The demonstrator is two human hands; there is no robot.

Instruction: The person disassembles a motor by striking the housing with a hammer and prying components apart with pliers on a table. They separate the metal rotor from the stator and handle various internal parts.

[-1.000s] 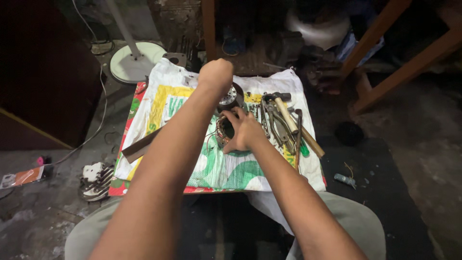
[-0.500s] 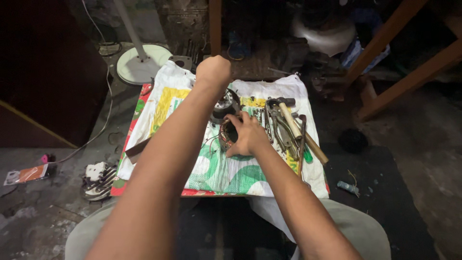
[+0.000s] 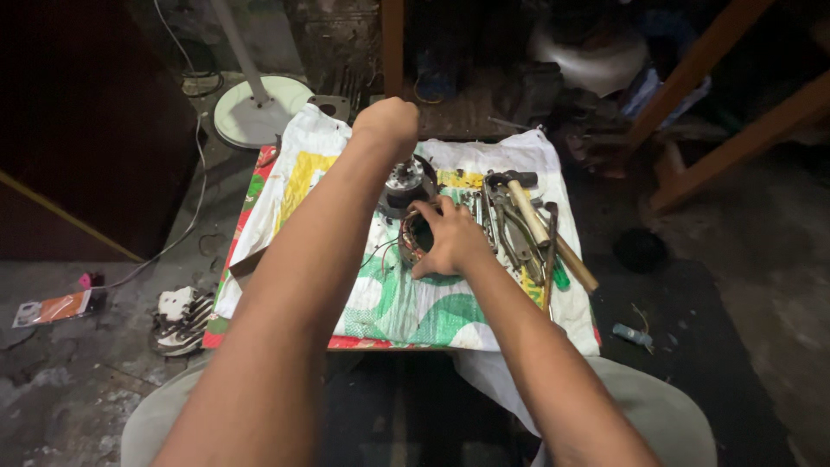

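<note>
My left hand (image 3: 389, 125) is raised in a fist over a round metal motor part (image 3: 405, 183) and grips its top; what lies inside the fist is hidden. My right hand (image 3: 450, 240) rests on a ring-shaped coil with copper windings (image 3: 413, 242) and holds it down on the printed white sack cloth (image 3: 406, 307). Both parts sit near the middle of the cloth, close together.
A hammer with a wooden handle (image 3: 540, 227), pliers and other hand tools (image 3: 506, 229) lie on the cloth's right side. A white round fan base with pole (image 3: 259, 108) stands at the back left. A small grey fan part (image 3: 181, 318) lies on the floor to the left. Wooden legs (image 3: 735, 130) rise at right.
Both hands stay on the motor parts; the view has shifted slightly, with little visible movement of the hands.
</note>
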